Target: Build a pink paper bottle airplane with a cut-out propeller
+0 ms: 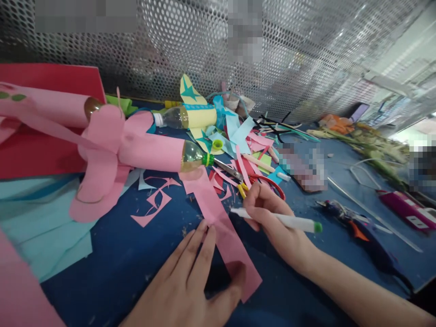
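My left hand (194, 272) lies on a pink strip (223, 231) of paper or foam sheet, fingers stretched out and thumb spread toward its near end. Pinched in my right hand (272, 218) is a white marker (296, 222) with a green end; its dark tip points left, near the strip's right edge. Beyond the strip's far end lies a plastic bottle (194, 156) with a green cap, wrapped in pink with petal-like pieces. Scissors (235, 171) with red and yellow handles lie just past my right hand, partly covered by scraps.
Pink cut-offs (155, 202) lie left of the strip, light blue sheets (44, 222) farther left. A yellow-wrapped bottle (200, 116) lies at the back before a perforated metal panel (190, 50). On the right are a dark blue glue gun (371, 245) and a magenta box (408, 211).
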Tool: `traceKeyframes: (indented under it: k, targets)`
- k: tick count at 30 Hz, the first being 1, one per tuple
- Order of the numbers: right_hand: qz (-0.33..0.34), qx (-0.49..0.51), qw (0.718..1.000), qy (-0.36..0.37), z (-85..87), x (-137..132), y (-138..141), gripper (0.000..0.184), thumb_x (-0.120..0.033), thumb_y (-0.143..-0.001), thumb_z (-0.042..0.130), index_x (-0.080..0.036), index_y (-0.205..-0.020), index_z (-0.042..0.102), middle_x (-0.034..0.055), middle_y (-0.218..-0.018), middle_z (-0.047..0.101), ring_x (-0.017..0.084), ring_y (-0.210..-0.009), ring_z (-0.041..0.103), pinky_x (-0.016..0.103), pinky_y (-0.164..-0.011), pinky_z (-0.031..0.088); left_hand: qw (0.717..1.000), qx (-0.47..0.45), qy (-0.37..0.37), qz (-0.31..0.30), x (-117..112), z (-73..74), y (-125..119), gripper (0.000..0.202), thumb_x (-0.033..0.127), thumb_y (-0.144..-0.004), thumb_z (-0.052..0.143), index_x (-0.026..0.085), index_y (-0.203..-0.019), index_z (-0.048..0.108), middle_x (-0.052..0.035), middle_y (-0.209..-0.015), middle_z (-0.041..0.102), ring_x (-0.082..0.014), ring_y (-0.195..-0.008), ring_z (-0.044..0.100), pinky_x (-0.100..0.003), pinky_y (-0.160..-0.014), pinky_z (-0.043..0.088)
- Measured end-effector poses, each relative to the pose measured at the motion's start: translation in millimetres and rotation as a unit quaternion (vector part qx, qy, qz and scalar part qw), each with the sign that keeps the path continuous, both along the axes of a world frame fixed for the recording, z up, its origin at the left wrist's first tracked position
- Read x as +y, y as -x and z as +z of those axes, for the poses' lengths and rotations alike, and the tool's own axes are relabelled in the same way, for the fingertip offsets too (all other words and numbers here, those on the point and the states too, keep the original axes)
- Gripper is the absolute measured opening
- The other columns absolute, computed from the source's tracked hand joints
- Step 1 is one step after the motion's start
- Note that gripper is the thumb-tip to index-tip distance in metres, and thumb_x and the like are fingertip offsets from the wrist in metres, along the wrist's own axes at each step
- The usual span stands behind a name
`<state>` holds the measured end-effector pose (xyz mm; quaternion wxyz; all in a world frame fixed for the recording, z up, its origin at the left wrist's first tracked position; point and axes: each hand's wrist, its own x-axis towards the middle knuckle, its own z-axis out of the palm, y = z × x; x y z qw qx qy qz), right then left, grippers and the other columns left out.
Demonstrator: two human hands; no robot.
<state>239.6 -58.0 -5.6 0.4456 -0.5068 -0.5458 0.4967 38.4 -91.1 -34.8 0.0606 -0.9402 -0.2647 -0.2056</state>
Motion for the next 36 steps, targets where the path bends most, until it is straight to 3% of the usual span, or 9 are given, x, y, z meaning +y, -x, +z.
traceKeyframes:
  k: [3, 9, 14, 18, 21, 28, 36]
  targets:
    - [0.029, -0.02, 0.999, 0.008, -1.3, 0.7, 2.3, 0.016, -0.028, -0.085, 0.054, -0.023, -0.073, 0.044, -0.0076, -0.057, 0.041, 0.01, -0.049, 0.035, 0.023, -0.046, 0.03, 1.0, -0.01, 0.004, 0.01, 2.8, 6.1, 0.3, 0.029, 0.029, -0.087, 0.057, 0.035, -0.116, 0.06, -0.0068, -0.121, 0.064, -0.0271, -0.112, 0.06, -0.036, -0.086, 0.053]
    - [-0.04, -0.079, 0.995, -0.048, -5.8, 2.2, 6.4, 0.023, -0.023, -0.077, 0.056, -0.024, -0.064, 0.038, -0.0084, -0.053, 0.037, 0.01, -0.048, 0.032, 0.022, -0.045, 0.029, 1.0, -0.027, 0.008, 0.005, 0.5, 1.5, -0.3, 0.032, 0.027, -0.088, 0.056, 0.034, -0.119, 0.058, -0.0073, -0.127, 0.06, -0.0272, -0.114, 0.059, -0.037, -0.087, 0.054]
    - [-0.034, -0.106, 0.992, -0.064, -5.5, 4.9, 4.7, 0.022, -0.025, -0.077, 0.054, -0.024, -0.062, 0.038, -0.0074, -0.053, 0.039, 0.01, -0.049, 0.033, 0.023, -0.047, 0.031, 0.999, -0.04, 0.006, 0.029, -1.1, -1.9, -2.7, 0.035, 0.023, -0.088, 0.056, 0.035, -0.121, 0.056, -0.0084, -0.126, 0.059, -0.0283, -0.114, 0.06, -0.04, -0.086, 0.055]
    - [-0.031, -0.104, 0.992, -0.057, -5.2, 4.6, 6.3, 0.021, -0.024, -0.077, 0.054, -0.024, -0.062, 0.038, -0.0081, -0.051, 0.038, 0.01, -0.047, 0.033, 0.022, -0.045, 0.03, 0.999, -0.033, 0.005, 0.017, -1.8, -3.8, -4.8, 0.038, 0.025, -0.088, 0.058, 0.038, -0.124, 0.053, -0.006, -0.13, 0.058, -0.027, -0.113, 0.061, -0.038, -0.086, 0.055]
    - [-0.024, -0.1, 0.993, -0.051, -5.9, 4.3, 6.8, 0.021, -0.022, -0.077, 0.054, -0.024, -0.063, 0.039, -0.0083, -0.051, 0.038, 0.01, -0.046, 0.034, 0.022, -0.044, 0.03, 0.997, -0.061, -0.007, 0.051, -3.0, -6.0, -5.3, 0.043, 0.025, -0.088, 0.057, 0.039, -0.128, 0.049, -0.0064, -0.134, 0.055, -0.0269, -0.114, 0.061, -0.038, -0.088, 0.054]
    - [-0.029, -0.11, 0.992, -0.05, -6.2, 4.7, 6.6, 0.022, -0.022, -0.076, 0.054, -0.024, -0.062, 0.038, -0.0084, -0.051, 0.036, 0.009, -0.046, 0.032, 0.022, -0.043, 0.028, 0.999, -0.027, -0.013, 0.045, -3.3, -4.3, -3.3, 0.044, 0.024, -0.091, 0.05, 0.042, -0.131, 0.046, -0.0085, -0.125, 0.061, -0.03, -0.111, 0.062, -0.041, -0.083, 0.055]
    - [0.0, -0.116, 0.993, -0.037, -8.0, 2.7, 7.7, 0.022, -0.021, -0.08, 0.054, -0.024, -0.065, 0.037, -0.0084, -0.056, 0.036, 0.009, -0.049, 0.033, 0.022, -0.045, 0.03, 0.999, 0.005, 0.015, 0.049, -2.3, -3.6, 1.6, 0.039, 0.022, -0.09, 0.044, 0.023, -0.126, 0.056, -0.0167, -0.12, 0.065, -0.0322, -0.115, 0.06, -0.04, -0.086, 0.054]
